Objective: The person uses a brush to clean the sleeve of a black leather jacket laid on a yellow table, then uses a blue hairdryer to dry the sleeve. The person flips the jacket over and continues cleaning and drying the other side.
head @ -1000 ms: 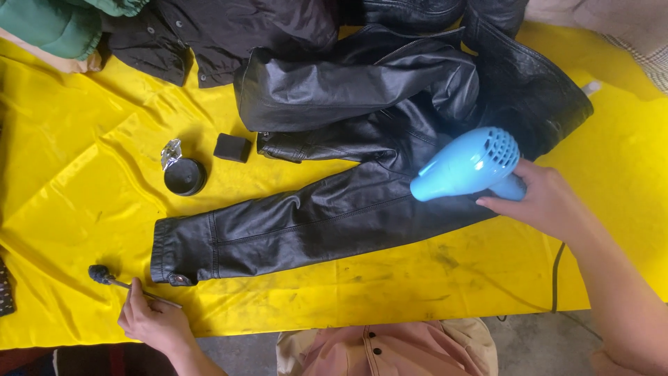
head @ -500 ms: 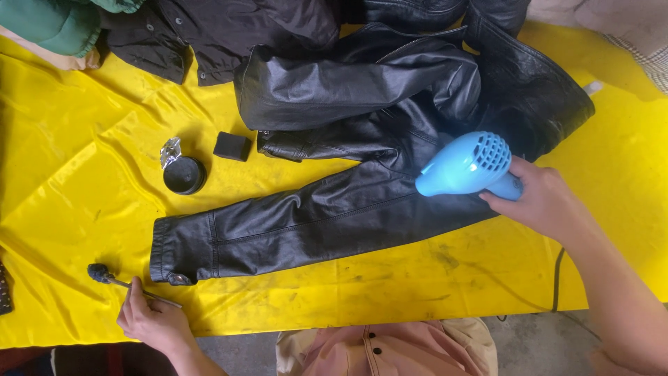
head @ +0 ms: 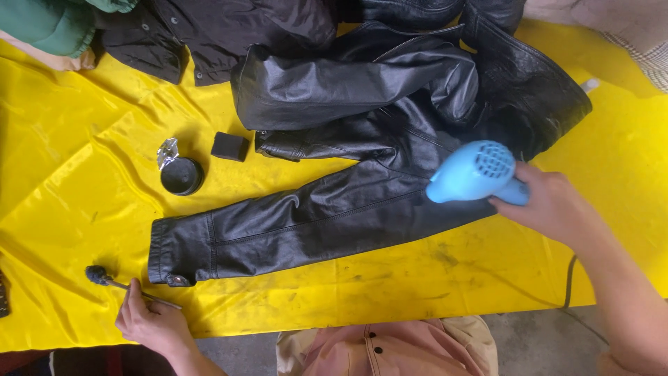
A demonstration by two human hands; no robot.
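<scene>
A black leather jacket (head: 376, 125) lies spread on a yellow sheet (head: 83, 153), one sleeve (head: 292, 226) stretched toward the lower left. My right hand (head: 550, 202) grips a light blue hair dryer (head: 473, 173) by its handle, its nozzle pointing left at the upper part of that sleeve. My left hand (head: 149, 322) rests at the sheet's near edge, fingers on the thin handle of a small dark-tipped brush (head: 104, 278), just below the sleeve cuff (head: 170, 254).
A round black tin (head: 181, 175) with crumpled foil (head: 167, 150) and a small black block (head: 229, 146) sit left of the jacket. Another dark garment (head: 202, 35) and a green cloth (head: 49, 24) lie at the far edge. A black cord (head: 570, 278) hangs off the right front.
My right hand has carried the hair dryer slightly right and down along the sleeve. My left hand has stayed on the brush.
</scene>
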